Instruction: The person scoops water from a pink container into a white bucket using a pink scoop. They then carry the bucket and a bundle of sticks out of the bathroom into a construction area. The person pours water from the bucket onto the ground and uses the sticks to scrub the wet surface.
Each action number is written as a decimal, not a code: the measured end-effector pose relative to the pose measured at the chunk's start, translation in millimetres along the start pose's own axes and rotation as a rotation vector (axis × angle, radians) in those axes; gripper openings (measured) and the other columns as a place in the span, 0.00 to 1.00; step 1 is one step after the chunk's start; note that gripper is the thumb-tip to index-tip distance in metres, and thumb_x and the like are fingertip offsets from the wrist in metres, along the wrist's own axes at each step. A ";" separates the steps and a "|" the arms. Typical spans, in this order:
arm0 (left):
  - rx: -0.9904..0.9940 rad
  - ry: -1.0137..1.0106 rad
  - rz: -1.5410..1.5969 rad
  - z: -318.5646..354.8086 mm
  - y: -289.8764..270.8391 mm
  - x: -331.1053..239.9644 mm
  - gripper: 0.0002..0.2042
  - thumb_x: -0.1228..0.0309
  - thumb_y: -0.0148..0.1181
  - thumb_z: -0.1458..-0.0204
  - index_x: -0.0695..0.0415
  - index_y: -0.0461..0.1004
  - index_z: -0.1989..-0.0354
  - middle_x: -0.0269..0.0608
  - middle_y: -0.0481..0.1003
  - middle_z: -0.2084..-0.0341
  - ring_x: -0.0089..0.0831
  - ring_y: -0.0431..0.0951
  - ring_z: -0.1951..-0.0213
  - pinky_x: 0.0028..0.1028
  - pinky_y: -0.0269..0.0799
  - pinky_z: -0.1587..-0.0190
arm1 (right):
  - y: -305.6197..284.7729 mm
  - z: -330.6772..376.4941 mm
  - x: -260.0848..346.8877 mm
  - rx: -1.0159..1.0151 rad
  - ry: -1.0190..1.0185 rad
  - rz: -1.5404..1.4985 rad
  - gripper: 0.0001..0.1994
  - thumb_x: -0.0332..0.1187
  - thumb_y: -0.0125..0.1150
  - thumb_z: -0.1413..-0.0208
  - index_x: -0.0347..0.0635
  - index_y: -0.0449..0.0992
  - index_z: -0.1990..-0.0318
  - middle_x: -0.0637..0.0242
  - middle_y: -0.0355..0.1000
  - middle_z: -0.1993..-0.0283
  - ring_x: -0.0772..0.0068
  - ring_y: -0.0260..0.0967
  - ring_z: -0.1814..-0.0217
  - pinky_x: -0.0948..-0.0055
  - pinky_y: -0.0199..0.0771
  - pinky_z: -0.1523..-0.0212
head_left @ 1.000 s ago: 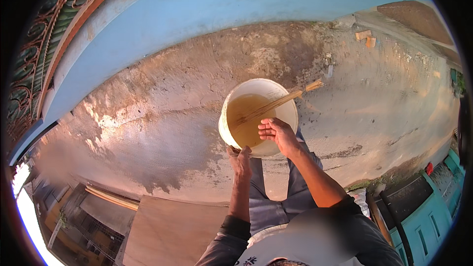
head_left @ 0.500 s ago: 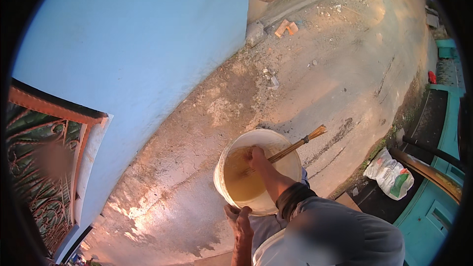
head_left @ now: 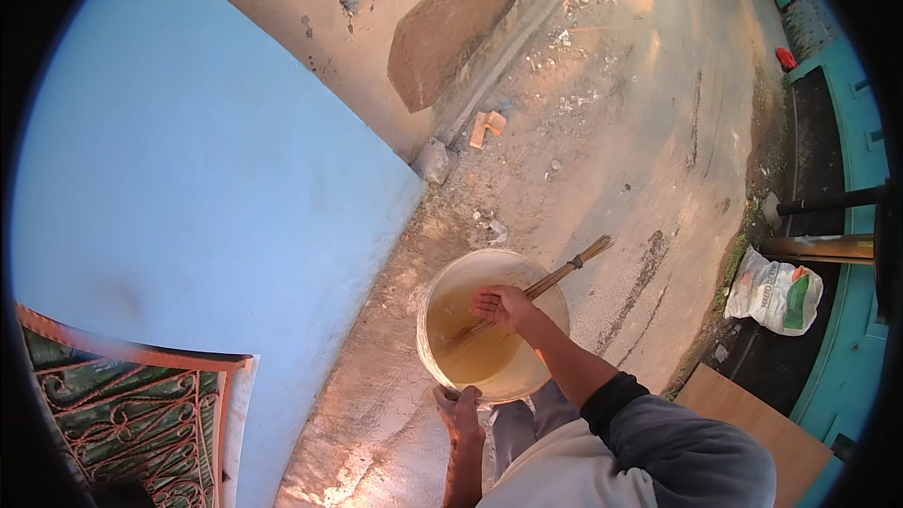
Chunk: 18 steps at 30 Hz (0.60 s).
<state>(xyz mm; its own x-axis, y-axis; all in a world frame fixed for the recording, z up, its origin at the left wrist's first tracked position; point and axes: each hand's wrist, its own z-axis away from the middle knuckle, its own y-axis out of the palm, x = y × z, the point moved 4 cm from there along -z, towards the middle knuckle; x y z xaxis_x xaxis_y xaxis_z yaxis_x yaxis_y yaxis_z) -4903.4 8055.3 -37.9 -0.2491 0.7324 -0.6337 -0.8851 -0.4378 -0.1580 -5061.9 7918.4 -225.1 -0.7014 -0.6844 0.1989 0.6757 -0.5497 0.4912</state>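
A white bucket (head_left: 425,343) with murky yellowish-brown liquid (head_left: 475,357) stands in front of my legs. My left hand (head_left: 461,412) grips its near-left rim, thumb on top. A stick broom (head_left: 553,279) leans across the bucket. Its bound end sticks out over the far-right rim and its thin sticks dip into the liquid. Above the liquid, beside the broom, is my right hand (head_left: 503,307). Its palm is turned up with the fingers stretched out, and nothing shows in it.
A light-blue wall (head_left: 207,160) rises at left beside an ornate metal gate (head_left: 136,414). Broken brick (head_left: 486,128) and a stone (head_left: 435,162) lie ahead along the path. At right are a white sack (head_left: 767,296), a wooden board (head_left: 752,423) and a teal wall (head_left: 851,254).
My right hand has risen out of the bucket's liquid and turned palm up, fingers extended. My left hand stays on the rim. The view has turned, so the surroundings have shifted.
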 end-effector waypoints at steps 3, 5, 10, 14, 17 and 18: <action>0.025 0.080 -0.001 -0.5 10.8 -13.3 0.17 0.79 0.59 0.59 0.57 0.60 0.61 0.37 0.65 0.70 0.26 0.70 0.69 0.32 0.70 0.64 | 19.4 -13.7 -11.2 -0.305 0.019 -0.020 0.12 0.35 0.47 0.38 0.33 0.68 0.60 0.57 0.69 0.62 0.54 0.71 0.60 0.52 0.75 0.54; 0.068 0.114 -0.044 3.0 22.5 -30.6 0.16 0.79 0.58 0.58 0.57 0.61 0.62 0.36 0.66 0.70 0.25 0.70 0.71 0.30 0.70 0.65 | 17.7 -28.9 -3.7 -0.389 0.022 -0.077 0.12 0.35 0.44 0.38 0.34 0.68 0.62 0.56 0.68 0.64 0.54 0.70 0.62 0.53 0.73 0.56; 0.042 0.015 0.020 -11.0 30.2 -40.3 0.16 0.78 0.59 0.58 0.59 0.61 0.61 0.40 0.66 0.68 0.28 0.70 0.67 0.32 0.72 0.64 | 58.4 16.2 80.7 0.547 -0.031 -0.680 0.13 0.33 0.41 0.36 0.32 0.70 0.55 0.51 0.70 0.63 0.50 0.68 0.52 0.49 0.70 0.45; -0.005 -0.064 0.076 -13.1 31.8 -32.1 0.17 0.76 0.60 0.59 0.60 0.60 0.61 0.42 0.66 0.67 0.31 0.70 0.65 0.36 0.74 0.61 | 97.6 105.3 165.1 0.566 -0.377 -0.628 0.17 0.35 0.40 0.34 0.31 0.65 0.46 0.48 0.67 0.46 0.47 0.62 0.37 0.48 0.65 0.37; 0.003 -0.056 0.038 -12.8 40.8 -31.3 0.18 0.76 0.61 0.60 0.60 0.60 0.61 0.42 0.65 0.66 0.31 0.70 0.64 0.36 0.75 0.61 | 40.0 35.7 92.1 0.279 -0.105 -0.349 0.17 0.39 0.44 0.35 0.35 0.64 0.47 0.52 0.65 0.47 0.49 0.65 0.43 0.49 0.69 0.41; 0.000 -0.059 0.017 -11.3 38.4 -28.9 0.18 0.76 0.61 0.60 0.60 0.60 0.61 0.42 0.65 0.66 0.31 0.70 0.64 0.36 0.75 0.61 | 27.5 15.1 63.7 0.132 -0.019 -0.271 0.16 0.40 0.44 0.35 0.35 0.65 0.49 0.53 0.66 0.50 0.50 0.66 0.48 0.48 0.71 0.44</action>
<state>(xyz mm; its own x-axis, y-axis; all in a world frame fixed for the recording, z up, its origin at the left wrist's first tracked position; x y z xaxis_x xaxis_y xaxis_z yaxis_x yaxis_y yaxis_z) -4925.8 8011.4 -34.2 -0.2864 0.7544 -0.5907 -0.8808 -0.4499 -0.1475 -5091.4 7866.9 -186.1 -0.8570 -0.5116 0.0614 0.4293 -0.6431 0.6341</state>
